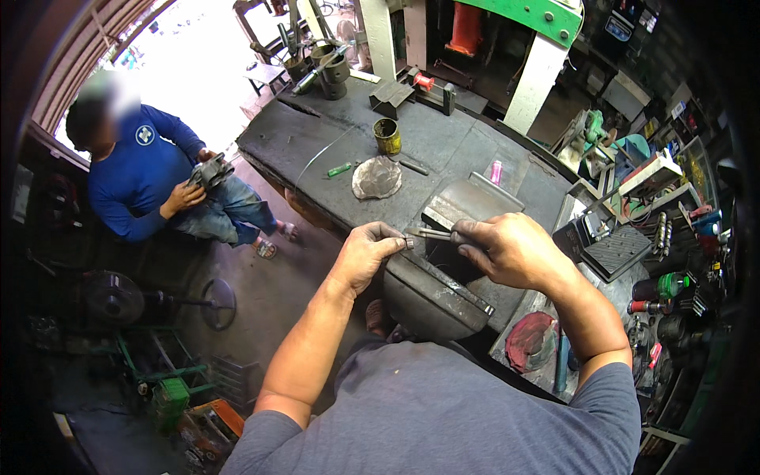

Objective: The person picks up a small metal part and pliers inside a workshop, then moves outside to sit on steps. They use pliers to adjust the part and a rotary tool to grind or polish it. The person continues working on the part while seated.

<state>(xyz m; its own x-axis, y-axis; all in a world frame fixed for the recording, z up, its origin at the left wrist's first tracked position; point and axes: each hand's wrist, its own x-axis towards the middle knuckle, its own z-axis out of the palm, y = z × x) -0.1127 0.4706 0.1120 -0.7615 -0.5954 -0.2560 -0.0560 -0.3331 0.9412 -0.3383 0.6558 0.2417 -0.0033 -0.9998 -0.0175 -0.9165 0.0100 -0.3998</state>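
Observation:
My left hand (pixel 369 255) is closed, with thumb and forefinger pinching a small dark metal piece (pixel 408 242). From the right, my right hand (pixel 507 247) grips a slim, two-pronged metal tool (pixel 432 233) whose tip points at that piece. Whether the tool touches the piece I cannot tell. Both hands are above a big dark bench vise (pixel 435 301), its jaws apart. On the bench beyond lie a round greyish pad (pixel 377 177), a green-handled tool (pixel 340 169), a short dark rod (pixel 414 168) and a pink object (pixel 496 172). A yellow, stained can (pixel 388 136) stands behind the pad.
To the left, a person in blue (pixel 142 174) holds a metal part (pixel 210 171). A dark metal bench (pixel 269 142) stretches ahead. On the right are a red cloth-like bundle (pixel 530 340) and crowded tools. A green-and-white frame (pixel 542 79) rises behind. A fan (pixel 115 299) stands lower left.

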